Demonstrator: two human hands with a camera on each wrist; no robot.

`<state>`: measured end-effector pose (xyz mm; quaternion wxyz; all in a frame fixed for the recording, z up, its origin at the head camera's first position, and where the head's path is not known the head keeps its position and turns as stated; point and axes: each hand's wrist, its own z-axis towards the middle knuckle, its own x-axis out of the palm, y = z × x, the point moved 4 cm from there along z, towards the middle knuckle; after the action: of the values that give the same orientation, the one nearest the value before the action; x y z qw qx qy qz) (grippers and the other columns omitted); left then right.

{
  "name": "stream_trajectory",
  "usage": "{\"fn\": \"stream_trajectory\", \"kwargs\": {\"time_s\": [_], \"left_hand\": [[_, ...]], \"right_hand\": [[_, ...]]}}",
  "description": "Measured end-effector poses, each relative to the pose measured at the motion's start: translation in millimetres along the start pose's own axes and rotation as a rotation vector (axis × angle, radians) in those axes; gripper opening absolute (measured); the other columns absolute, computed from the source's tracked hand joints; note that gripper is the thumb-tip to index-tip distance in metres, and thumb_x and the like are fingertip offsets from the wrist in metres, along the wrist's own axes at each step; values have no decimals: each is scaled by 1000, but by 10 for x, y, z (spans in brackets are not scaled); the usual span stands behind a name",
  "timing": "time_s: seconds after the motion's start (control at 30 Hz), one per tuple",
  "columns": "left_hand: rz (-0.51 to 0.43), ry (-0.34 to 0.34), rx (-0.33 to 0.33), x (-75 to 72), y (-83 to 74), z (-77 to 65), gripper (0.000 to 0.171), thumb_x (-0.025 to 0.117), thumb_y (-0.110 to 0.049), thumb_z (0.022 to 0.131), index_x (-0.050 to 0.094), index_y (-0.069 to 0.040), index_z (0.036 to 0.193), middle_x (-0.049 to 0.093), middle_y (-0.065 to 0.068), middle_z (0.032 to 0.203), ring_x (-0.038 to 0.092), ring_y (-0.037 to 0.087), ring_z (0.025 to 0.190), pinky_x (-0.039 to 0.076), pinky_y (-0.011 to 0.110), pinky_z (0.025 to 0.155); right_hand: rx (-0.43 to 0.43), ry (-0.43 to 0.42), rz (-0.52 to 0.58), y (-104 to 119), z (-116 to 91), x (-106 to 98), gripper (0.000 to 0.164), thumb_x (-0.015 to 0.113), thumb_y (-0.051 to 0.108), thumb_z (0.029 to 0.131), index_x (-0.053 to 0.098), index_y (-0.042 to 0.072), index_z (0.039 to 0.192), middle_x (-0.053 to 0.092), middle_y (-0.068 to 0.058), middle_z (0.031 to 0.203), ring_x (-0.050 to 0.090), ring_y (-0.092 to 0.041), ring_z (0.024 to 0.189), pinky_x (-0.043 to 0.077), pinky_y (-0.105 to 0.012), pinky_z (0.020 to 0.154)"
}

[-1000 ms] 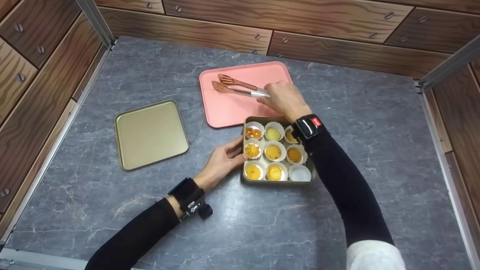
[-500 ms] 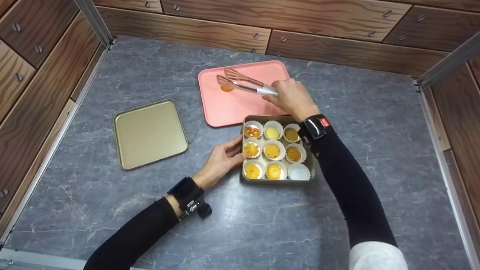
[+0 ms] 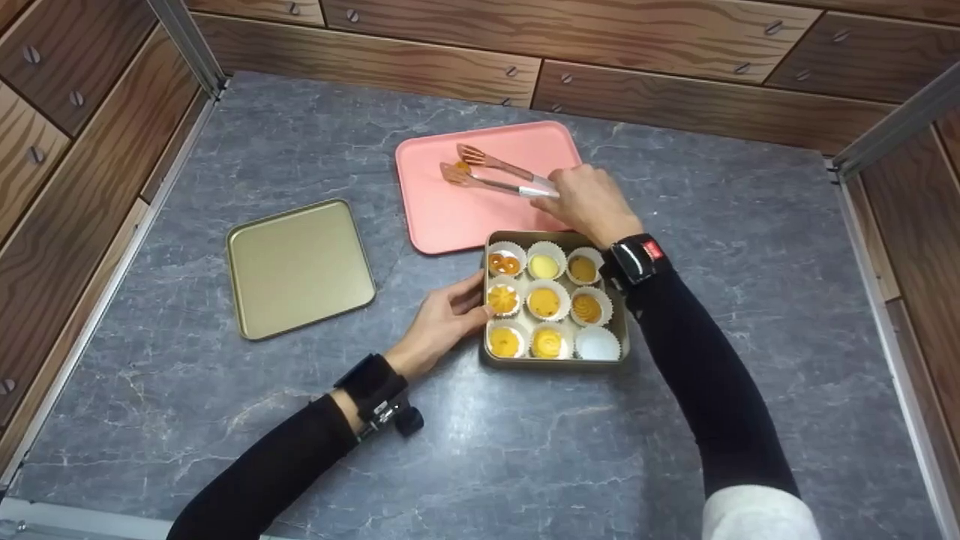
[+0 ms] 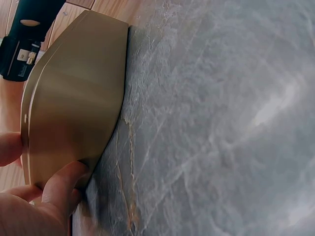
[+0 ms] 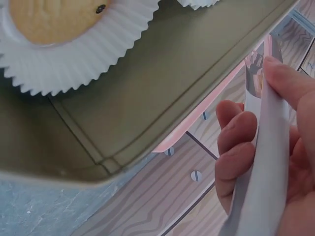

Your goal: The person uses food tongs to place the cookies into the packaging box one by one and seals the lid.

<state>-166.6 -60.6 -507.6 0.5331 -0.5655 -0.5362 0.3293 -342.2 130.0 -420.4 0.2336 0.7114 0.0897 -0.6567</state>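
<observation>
My left hand (image 3: 442,326) grips the left wall of a square cookie tin (image 3: 555,363), thumb at the rim and fingers against the outer side. Several cookies sit in white paper cups inside; the front right cup (image 3: 598,343) holds none. Reaching over the tin's back right corner, my right hand (image 3: 592,202) holds kitchen tongs (image 3: 495,184) by their silver handles, seen close up in the right wrist view. Their slotted brown heads are spread low over a pink tray (image 3: 450,225). A small orange-brown cookie (image 3: 463,166) shows between the heads, partly covered by the nearer one.
The tin's gold lid (image 3: 300,270) lies on the grey marbled table (image 3: 420,465) to the left. The pink tray is right behind the tin. Wood-patterned walls (image 3: 375,52) enclose the back and sides of the table.
The tongs, first over the tray's left part, shifted right and uncovered the cookie, then came to either side of it. The cookie now shows slightly farther right and back. My left hand stays put.
</observation>
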Motion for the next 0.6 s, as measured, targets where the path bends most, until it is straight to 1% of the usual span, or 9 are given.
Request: {"fn": "stream_trajectory", "kwargs": {"time_s": [0.17, 0.37, 0.5, 0.6], "left_hand": [[3, -4, -6, 1, -4, -1, 74, 68, 2, 93, 33, -3, 159, 30, 15, 166, 44, 33, 145, 50, 31, 110], [-10, 3, 2, 9, -13, -8, 74, 68, 2, 94, 32, -1, 159, 29, 16, 167, 43, 32, 146, 50, 31, 110], [-19, 5, 14, 6, -3, -5, 73, 67, 3, 94, 32, 0, 158, 29, 17, 166, 43, 32, 146, 50, 31, 110], [-24, 2, 18, 3, 8, -2, 73, 67, 3, 94, 33, 1, 158, 31, 17, 166, 44, 33, 145, 51, 31, 110]], "right_hand": [[-2, -6, 9, -52, -56, -8, 42, 73, 39, 97, 71, -1, 109, 72, -19, 94, 69, -37, 83, 58, -49, 72], [5, -10, 17, -119, -172, -58, 42, 72, 39, 98, 71, -1, 112, 69, -17, 88, 65, -32, 75, 55, -43, 63], [16, -25, 43, -152, -255, -103, 41, 74, 37, 97, 72, 0, 113, 69, -15, 85, 63, -29, 71, 53, -41, 60], [8, -50, 49, -180, -327, -131, 40, 75, 36, 96, 73, -1, 111, 69, -14, 84, 61, -29, 70, 53, -40, 59]]}}
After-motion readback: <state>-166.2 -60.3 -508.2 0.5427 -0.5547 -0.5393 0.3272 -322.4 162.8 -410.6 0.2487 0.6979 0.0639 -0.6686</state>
